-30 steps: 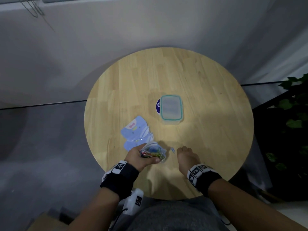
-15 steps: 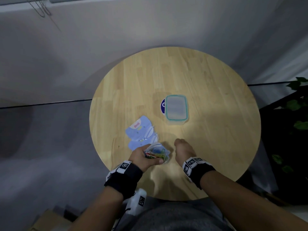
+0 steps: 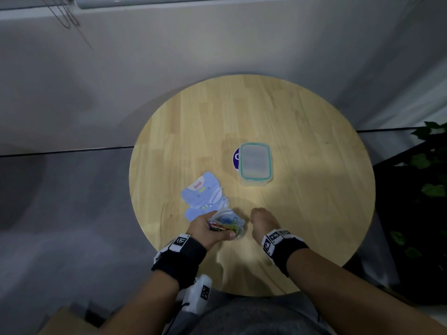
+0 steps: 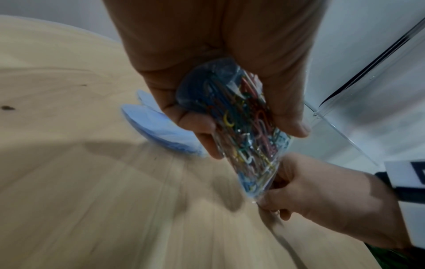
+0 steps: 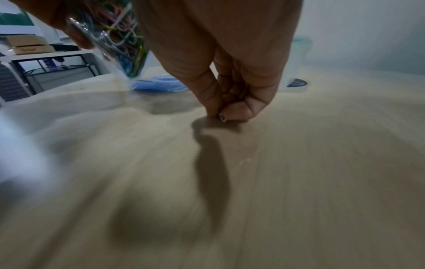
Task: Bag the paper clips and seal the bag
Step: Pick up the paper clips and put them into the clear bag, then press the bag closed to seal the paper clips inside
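Observation:
My left hand [image 3: 208,228] grips a clear zip bag [image 3: 226,223] stuffed with coloured paper clips, held just above the round wooden table [image 3: 302,131] near its front edge. The left wrist view shows the bag [image 4: 243,127] pinched between thumb and fingers, its open end pointing down toward my right hand [image 4: 322,196]. Just right of the bag, my right hand [image 3: 260,220] has its fingertips on the tabletop. In the right wrist view its thumb and forefinger [image 5: 220,114] pinch a single paper clip [image 5: 222,118] against the wood.
A small stack of light-blue printed bags [image 3: 203,194] lies just beyond my left hand. A lidded clear container with a teal rim [image 3: 255,163] sits mid-table, partly over a purple round sticker [image 3: 236,157]. A leafy plant [image 3: 430,170] stands to the right of the table.
A loose paper clip lay on the table between bag and right hand. My right hand has slid left over it and now pinches it. The left hand keeps its hold on the bag.

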